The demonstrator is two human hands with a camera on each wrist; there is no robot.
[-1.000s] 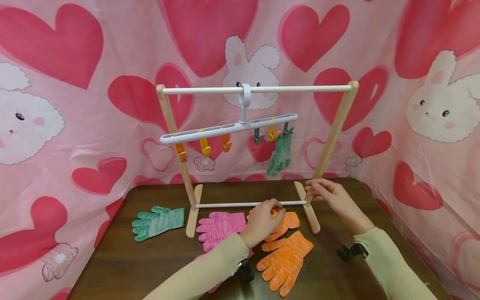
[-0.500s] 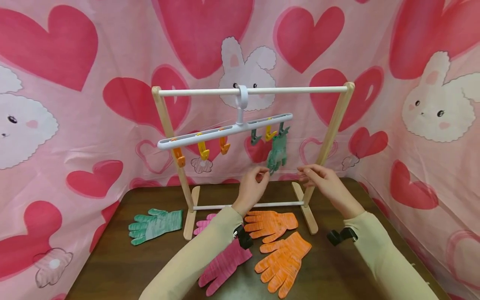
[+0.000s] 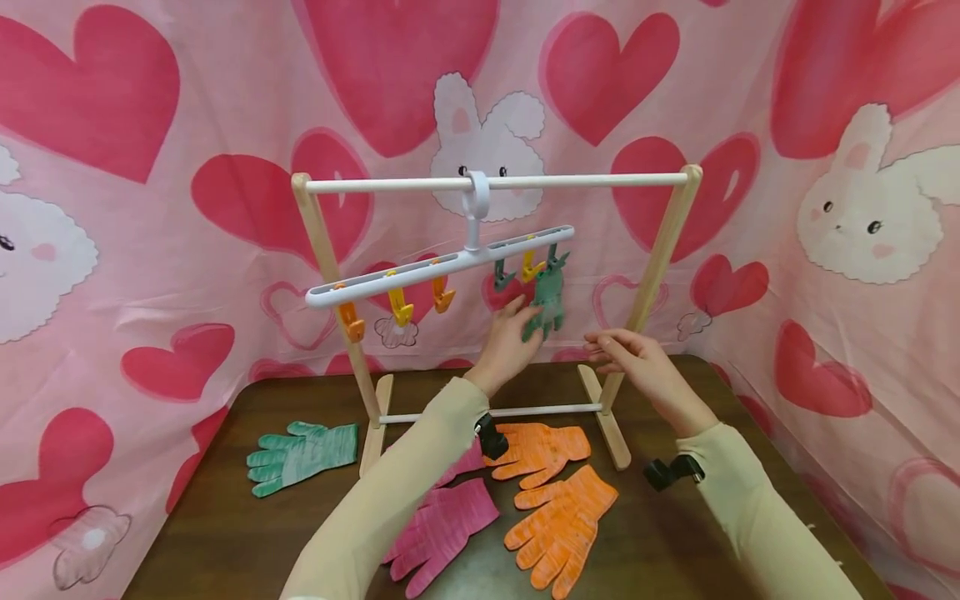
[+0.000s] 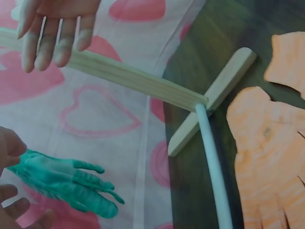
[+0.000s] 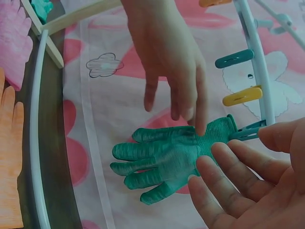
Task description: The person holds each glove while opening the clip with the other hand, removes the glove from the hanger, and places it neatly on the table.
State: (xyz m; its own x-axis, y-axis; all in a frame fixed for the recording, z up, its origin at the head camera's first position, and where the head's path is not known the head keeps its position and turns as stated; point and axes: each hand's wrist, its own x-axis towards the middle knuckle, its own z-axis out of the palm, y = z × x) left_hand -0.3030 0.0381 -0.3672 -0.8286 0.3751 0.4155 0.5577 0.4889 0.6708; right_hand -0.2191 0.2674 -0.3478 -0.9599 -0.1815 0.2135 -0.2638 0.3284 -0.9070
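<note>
- Currently left hand (image 3: 508,337) raised at the hanging green glove (image 3: 546,302), fingers straight and spread, fingertips touching the glove; not gripping anything. Right wrist view shows one fingertip (image 5: 200,130) resting on the glove near its cuff.
- Right hand (image 3: 628,354) just right of and lower than the glove, palm open, fingers relaxed, holds nothing; in the right wrist view its fingers (image 5: 224,176) sit just beside the glove, contact unclear.
- Hanging green glove clipped by its cuff in a teal peg (image 5: 248,130) at the right end of the white clip hanger (image 3: 442,262), fingers pointing down, straight above and between the two hands.
- Hanger tilted, left end lower, hooked on the white top rail (image 3: 495,180) of the wooden rack (image 3: 660,258); yellow peg (image 3: 531,268) and another teal peg (image 3: 501,275) just left of the glove, orange and yellow pegs (image 3: 397,308) further left, all bare.
- Below the hands on the brown table (image 3: 675,542): two orange gloves (image 3: 562,521), pink gloves (image 3: 442,533) under the left forearm, second green glove (image 3: 300,454) flat, well left of the left hand outside the rack foot.
- Pink heart-and-bunny cloth (image 3: 112,250) behind everything.
</note>
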